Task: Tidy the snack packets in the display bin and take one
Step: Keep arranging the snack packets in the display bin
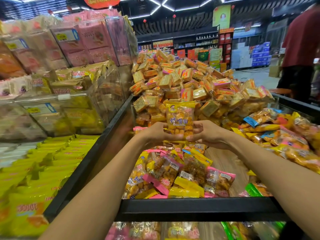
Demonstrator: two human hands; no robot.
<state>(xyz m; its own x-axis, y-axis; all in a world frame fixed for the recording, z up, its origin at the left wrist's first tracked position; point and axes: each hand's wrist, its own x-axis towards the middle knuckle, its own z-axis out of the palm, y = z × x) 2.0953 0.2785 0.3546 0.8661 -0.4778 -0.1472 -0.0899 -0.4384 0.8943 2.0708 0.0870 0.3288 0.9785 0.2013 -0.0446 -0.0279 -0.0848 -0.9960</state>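
Observation:
I hold one yellow snack packet point(179, 118) upright above the black-framed display bin point(199, 206). My left hand point(155, 133) grips its lower left edge and my right hand point(206, 134) pinches its lower right edge. Below my hands, several loose packets point(173, 174) with pink, yellow and blue ends lie jumbled in the bin's near left part. More of the same packets point(280, 132) are heaped along the bin's right side. A strip of the bin's wooden floor point(225, 163) shows bare between the two heaps.
Behind a clear divider point(204, 103) rises a tall pile of square orange biscuit packs point(181, 78). Clear bins of pink and yellow packs point(72, 54) stand at the left, with yellow packets point(43, 163) below. A person in a red shirt point(301, 49) stands at the far right.

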